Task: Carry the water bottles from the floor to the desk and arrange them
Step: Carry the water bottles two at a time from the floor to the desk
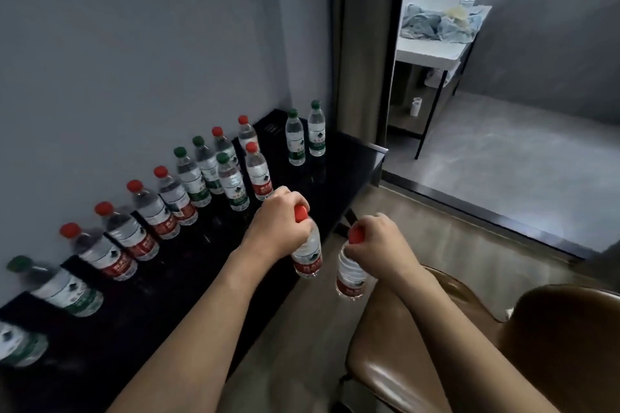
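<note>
My left hand (278,221) grips a red-capped water bottle (307,260) by its neck, right at the black desk's (345,157) front edge. My right hand (379,244) holds a second red-capped bottle (350,273) by the cap, hanging over the floor beside the desk. Along the wall stands a long row of bottles with red caps (134,238) and green caps (193,177). In front of that row stand a green-capped bottle (233,182) and a red-capped one (258,172). Two green-capped bottles (305,137) stand apart at the desk's far end.
A brown leather chair (486,345) is at the lower right, close under my right arm. Beyond the desk a curtain (365,43) and a dark door frame lead to a room with a white table (432,50) holding cloths.
</note>
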Demonstrator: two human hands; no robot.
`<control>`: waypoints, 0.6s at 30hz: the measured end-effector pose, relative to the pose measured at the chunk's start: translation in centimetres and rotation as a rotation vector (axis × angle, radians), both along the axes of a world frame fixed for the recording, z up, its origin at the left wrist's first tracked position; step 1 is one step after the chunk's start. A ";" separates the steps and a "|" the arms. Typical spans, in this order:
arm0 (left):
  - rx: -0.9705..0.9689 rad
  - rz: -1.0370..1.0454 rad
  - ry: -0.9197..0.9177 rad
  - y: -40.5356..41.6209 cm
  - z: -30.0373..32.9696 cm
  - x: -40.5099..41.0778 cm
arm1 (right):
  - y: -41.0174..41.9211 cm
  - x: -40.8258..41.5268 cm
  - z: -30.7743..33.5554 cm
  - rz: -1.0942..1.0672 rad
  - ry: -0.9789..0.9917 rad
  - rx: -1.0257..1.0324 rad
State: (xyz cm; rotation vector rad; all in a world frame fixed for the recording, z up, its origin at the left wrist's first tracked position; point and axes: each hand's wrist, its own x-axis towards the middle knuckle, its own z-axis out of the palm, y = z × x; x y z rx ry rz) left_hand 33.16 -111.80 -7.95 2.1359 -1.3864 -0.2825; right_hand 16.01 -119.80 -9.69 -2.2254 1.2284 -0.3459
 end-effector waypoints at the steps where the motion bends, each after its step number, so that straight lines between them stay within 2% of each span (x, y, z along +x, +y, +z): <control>1: 0.007 0.034 -0.013 0.0 0.2 0.6 | -0.5 1.0 0.1 0.046 0.003 0.000; 9: -0.018 0.368 -0.038 4.2 1.3 5.1 | -0.9 10.1 0.6 0.390 -0.030 0.021; 18: 0.070 0.677 -0.027 14.8 -0.2 10.1 | 5.5 20.9 -0.5 0.716 -0.035 0.036</control>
